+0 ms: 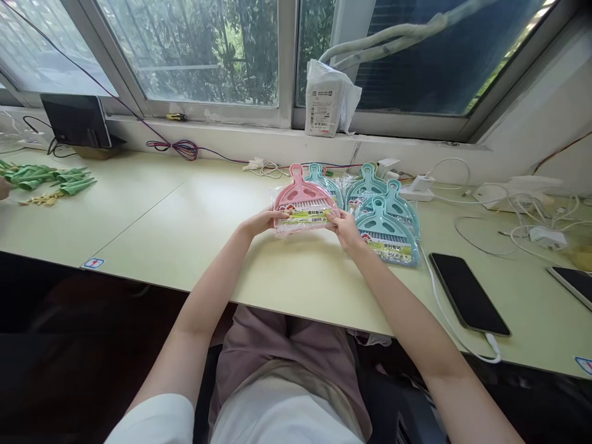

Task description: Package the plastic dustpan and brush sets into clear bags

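A pink dustpan and brush set (303, 196) in clear wrapping is held up between my two hands over the table. My left hand (263, 222) grips its lower left edge, thumb on the label. On the opposite edge my right hand (343, 227) is closed the same way. Right beside it lie several teal dustpan and brush sets (387, 225), also wrapped, overlapping one another. Another teal set (319, 176) shows partly behind the pink one, its lower part hidden.
A charging phone (469, 293) lies at the right, near tangled white cables (531, 213). Green bundles (50, 176) and a tablet (76, 120) are at the far left, where another person's hand (4, 187) shows. A white package (324, 102) stands on the sill.
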`<state>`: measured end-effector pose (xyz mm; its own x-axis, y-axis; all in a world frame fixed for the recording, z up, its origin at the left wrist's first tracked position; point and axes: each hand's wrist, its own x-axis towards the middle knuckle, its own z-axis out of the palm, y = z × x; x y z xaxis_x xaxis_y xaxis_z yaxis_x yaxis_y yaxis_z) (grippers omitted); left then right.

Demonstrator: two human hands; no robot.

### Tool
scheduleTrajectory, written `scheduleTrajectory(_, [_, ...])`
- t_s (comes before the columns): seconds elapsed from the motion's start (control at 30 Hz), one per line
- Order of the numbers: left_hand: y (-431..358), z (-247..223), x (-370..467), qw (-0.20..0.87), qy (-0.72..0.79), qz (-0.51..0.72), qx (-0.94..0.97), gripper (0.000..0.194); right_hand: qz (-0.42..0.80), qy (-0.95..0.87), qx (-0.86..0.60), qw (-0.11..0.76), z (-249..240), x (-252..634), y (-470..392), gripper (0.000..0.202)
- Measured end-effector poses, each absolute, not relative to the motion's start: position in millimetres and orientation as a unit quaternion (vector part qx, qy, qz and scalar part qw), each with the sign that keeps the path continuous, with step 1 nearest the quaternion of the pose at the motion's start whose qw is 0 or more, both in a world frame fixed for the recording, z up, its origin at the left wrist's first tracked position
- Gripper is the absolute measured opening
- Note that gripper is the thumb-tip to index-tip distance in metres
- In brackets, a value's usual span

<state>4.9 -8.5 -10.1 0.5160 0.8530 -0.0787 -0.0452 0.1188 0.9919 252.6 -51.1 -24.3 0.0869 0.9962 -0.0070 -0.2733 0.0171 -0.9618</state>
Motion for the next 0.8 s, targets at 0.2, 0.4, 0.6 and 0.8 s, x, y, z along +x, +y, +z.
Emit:
scheduleTrajectory(0.2, [-26, 9, 18, 0.531, 0.277, 0.452, 0.661, 0.102, 0.515, -0.329, -0.417, 0.672, -20, 253, -49, 0.017])
scheduleTrajectory(0.4, [-34, 6, 34, 0.455, 0.293, 0.430, 0.723, 0.089, 0.507, -0.293, -0.420, 0.694, -21, 254, -47, 0.015])
scheduleTrajectory(0.6, [-24, -9, 43, 0.452, 0.349, 0.499, 0.652, 0.058, 0.476, -0.359, -0.424, 0.682, -27, 250, -48, 0.022])
scheduleTrajectory(0.8, [-19, -17, 46, 0.411, 0.345, 0.579, 0.614, 0.041, 0.477, -0.375, -0.414, 0.679, -21, 246, -55, 0.022])
